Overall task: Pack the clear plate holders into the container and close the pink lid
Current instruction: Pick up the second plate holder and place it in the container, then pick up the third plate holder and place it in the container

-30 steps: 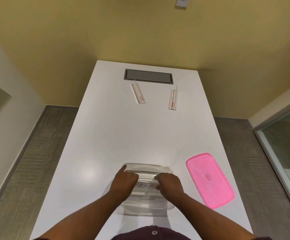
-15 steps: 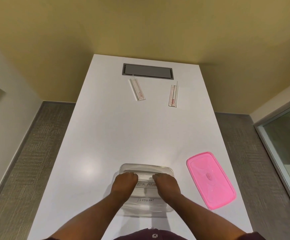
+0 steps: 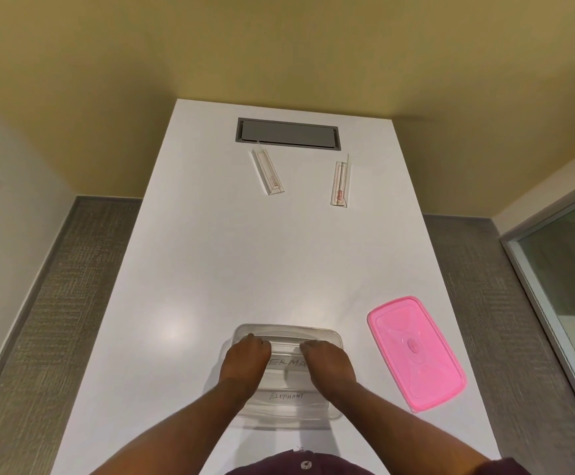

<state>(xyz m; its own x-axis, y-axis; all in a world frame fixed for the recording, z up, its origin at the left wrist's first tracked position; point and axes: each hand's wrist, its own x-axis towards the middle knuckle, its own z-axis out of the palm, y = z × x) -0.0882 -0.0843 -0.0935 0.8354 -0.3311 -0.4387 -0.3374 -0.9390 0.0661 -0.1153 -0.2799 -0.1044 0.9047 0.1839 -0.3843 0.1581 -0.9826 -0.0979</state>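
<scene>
Both our hands, left point(image 3: 245, 358) and right point(image 3: 327, 361), curl into the container point(image 3: 287, 402); grip unclear. Two holders point(image 3: 268, 171) point(image 3: 340, 184) lie far ahead, long axes pointing away. Lid point(image 3: 416, 353) sits right.

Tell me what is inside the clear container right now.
Inside the clear container lie clear holders and paper labels, one reading ELEPHANT. The left hand and right hand reach in and cover the rest, so no count is possible.
</scene>
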